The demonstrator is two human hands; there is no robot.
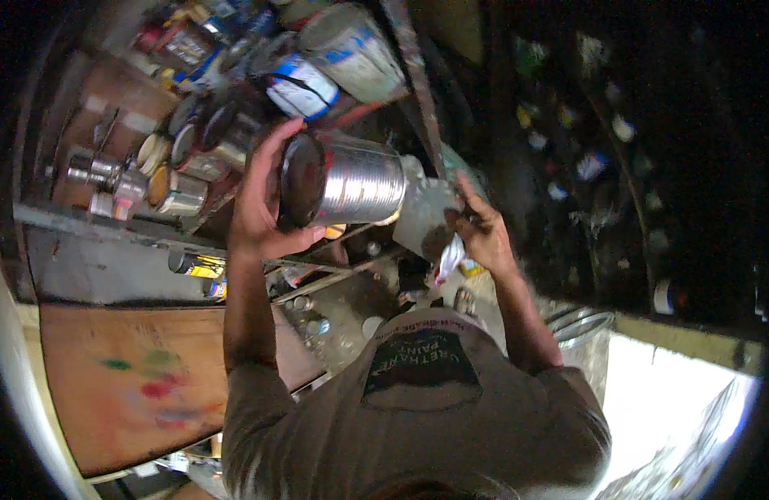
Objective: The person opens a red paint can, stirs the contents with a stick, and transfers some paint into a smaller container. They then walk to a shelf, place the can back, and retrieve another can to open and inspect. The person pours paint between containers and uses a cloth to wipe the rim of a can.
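the left hand [255, 204] has its fingers spread wide around the dark end of a ribbed silver can [363, 179], which lies sideways between them. just left of the right hand's [488, 237] bent fingers are a grey container [419, 212] and a crumpled white piece [450, 258]; whether they grip either, i cannot tell.
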